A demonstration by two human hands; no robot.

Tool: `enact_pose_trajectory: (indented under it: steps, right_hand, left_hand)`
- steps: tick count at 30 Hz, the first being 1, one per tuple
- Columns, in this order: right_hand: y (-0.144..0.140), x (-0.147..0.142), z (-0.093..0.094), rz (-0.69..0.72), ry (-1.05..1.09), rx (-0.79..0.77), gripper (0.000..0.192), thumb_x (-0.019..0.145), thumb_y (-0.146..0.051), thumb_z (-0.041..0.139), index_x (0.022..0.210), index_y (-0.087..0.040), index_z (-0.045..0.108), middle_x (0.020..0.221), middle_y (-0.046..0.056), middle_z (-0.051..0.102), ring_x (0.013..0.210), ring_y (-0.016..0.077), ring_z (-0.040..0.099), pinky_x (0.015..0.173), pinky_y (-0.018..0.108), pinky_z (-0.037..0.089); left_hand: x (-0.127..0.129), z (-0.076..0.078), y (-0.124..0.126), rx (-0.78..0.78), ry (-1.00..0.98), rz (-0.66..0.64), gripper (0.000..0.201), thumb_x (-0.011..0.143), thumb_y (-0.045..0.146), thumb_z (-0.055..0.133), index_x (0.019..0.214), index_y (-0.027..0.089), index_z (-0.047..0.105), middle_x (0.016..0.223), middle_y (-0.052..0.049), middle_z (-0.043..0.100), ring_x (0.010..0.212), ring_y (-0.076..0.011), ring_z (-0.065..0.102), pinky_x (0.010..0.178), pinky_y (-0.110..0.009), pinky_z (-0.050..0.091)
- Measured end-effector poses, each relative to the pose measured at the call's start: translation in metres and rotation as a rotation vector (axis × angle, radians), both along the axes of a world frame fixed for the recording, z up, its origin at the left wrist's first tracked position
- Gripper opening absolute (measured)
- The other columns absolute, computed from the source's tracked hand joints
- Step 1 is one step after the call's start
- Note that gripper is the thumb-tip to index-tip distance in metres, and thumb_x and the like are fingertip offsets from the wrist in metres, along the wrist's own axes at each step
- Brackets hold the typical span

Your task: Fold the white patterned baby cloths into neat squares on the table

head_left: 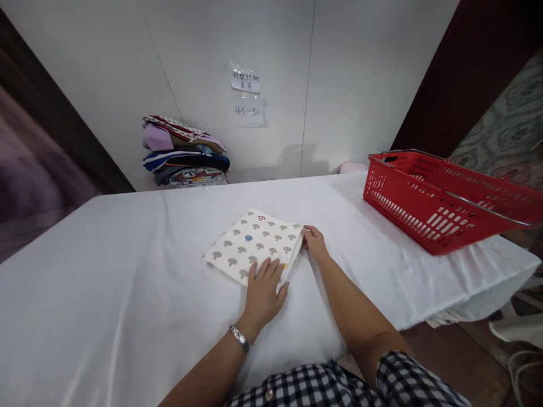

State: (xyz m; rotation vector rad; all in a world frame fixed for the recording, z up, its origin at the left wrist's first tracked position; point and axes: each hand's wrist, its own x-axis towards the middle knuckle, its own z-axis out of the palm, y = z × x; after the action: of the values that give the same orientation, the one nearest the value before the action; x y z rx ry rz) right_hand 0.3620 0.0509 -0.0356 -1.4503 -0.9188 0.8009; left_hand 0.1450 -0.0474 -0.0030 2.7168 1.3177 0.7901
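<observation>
There, near the middle of the white-covered table [127,271], lay a folded cloth [254,243], cream-coloured and printed with small grey mushroom shapes plus a few coloured ones. The person's left hand [263,291] rested flat on the near corner of the cloth, palm down, fingers spread and stretched out over the fabric, gripping nothing; a metal bracelet [240,338] circled that wrist. The right hand [314,242] sat at the cloth's right edge, fingers bent and touching the folded border; whether it pinched the fabric or merely pressed against it could not be told. Both forearms reached in from the bottom of the view, above a black-and-white checked garment [322,387]. A red plastic basket [441,198] with metal handles stood on the right end of the table, well apart from the cloth. At the far edge of the table, against the pale wall, a stack of folded fabrics [184,152] in mixed colours was piled up. Two paper notes [248,96] were stuck to the wall above and to the right of the stack, the lower one reading 45-50.
</observation>
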Motion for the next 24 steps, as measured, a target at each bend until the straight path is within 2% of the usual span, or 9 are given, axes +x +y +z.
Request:
enact_pose_trajectory:
  steps: [5, 8, 12, 15, 18, 21, 24]
  right_hand:
    - [0.003, -0.003, 0.008, -0.001, 0.024, -0.025, 0.046, 0.074, -0.054, 0.053, 0.096, -0.015, 0.062, 0.058, -0.002, 0.054, 0.047, 0.0114, 0.048, 0.039, 0.022, 0.036]
    - [0.009, -0.004, 0.007, -0.002, -0.057, -0.008, 0.049, 0.070, -0.054, 0.059, 0.100, -0.015, 0.062, 0.062, -0.002, 0.056, 0.048, 0.0109, 0.047, 0.043, 0.022, 0.038]
    - [0.014, -0.002, -0.001, -0.009, -0.170, 0.052, 0.037, 0.070, -0.047, 0.058, 0.090, -0.016, 0.065, 0.067, -0.002, 0.058, 0.061, 0.0126, 0.051, 0.057, 0.023, 0.042]
    - [0.013, 0.001, -0.003, -0.013, -0.216, 0.057, 0.032, 0.072, -0.044, 0.054, 0.087, -0.018, 0.065, 0.066, -0.002, 0.057, 0.063, 0.0136, 0.050, 0.061, 0.024, 0.042]
    - [0.009, 0.005, 0.001, -0.003, -0.289, 0.052, 0.028, 0.071, -0.042, 0.055, 0.082, -0.019, 0.065, 0.069, -0.001, 0.058, 0.065, 0.0148, 0.051, 0.066, 0.026, 0.041]
    - [0.002, 0.008, 0.009, -0.037, -0.357, 0.060, 0.026, 0.071, -0.043, 0.055, 0.077, -0.020, 0.065, 0.080, 0.002, 0.061, 0.070, 0.0156, 0.051, 0.072, 0.028, 0.040]
    - [-0.008, 0.010, 0.016, -0.089, -0.433, 0.024, 0.030, 0.075, -0.048, 0.052, 0.072, -0.020, 0.062, 0.076, 0.002, 0.060, 0.068, 0.0155, 0.050, 0.067, 0.027, 0.038]
  left_hand:
    - [0.001, 0.000, 0.000, 0.002, 0.005, -0.009, 0.034, 0.085, 0.029, 0.048, 0.117, 0.022, 0.059, 0.126, -0.005, 0.060, 0.123, -0.0279, 0.046, 0.108, -0.053, 0.022]
    - [0.001, 0.000, 0.000, -0.004, 0.009, -0.009, 0.034, 0.086, 0.030, 0.047, 0.117, 0.023, 0.060, 0.125, -0.005, 0.060, 0.123, -0.0279, 0.046, 0.108, -0.054, 0.021]
    - [0.000, 0.000, 0.001, -0.011, 0.019, -0.016, 0.035, 0.086, 0.029, 0.047, 0.119, 0.024, 0.058, 0.126, -0.005, 0.059, 0.124, -0.0273, 0.045, 0.109, -0.054, 0.020]
    - [0.000, 0.000, 0.001, -0.015, 0.011, -0.019, 0.035, 0.086, 0.029, 0.047, 0.120, 0.025, 0.058, 0.126, -0.005, 0.059, 0.125, -0.0268, 0.045, 0.109, -0.053, 0.020]
    - [0.000, 0.000, 0.001, -0.020, 0.001, -0.014, 0.035, 0.087, 0.030, 0.047, 0.119, 0.025, 0.058, 0.125, -0.005, 0.060, 0.124, -0.0263, 0.046, 0.109, -0.053, 0.021]
    - [0.000, 0.001, 0.000, -0.035, -0.002, -0.014, 0.034, 0.088, 0.031, 0.046, 0.119, 0.024, 0.058, 0.126, -0.004, 0.059, 0.124, -0.0255, 0.045, 0.110, -0.051, 0.020]
    - [-0.001, 0.002, -0.001, -0.060, -0.031, -0.007, 0.034, 0.088, 0.035, 0.046, 0.119, 0.024, 0.057, 0.126, -0.004, 0.059, 0.124, -0.0250, 0.044, 0.109, -0.050, 0.020]
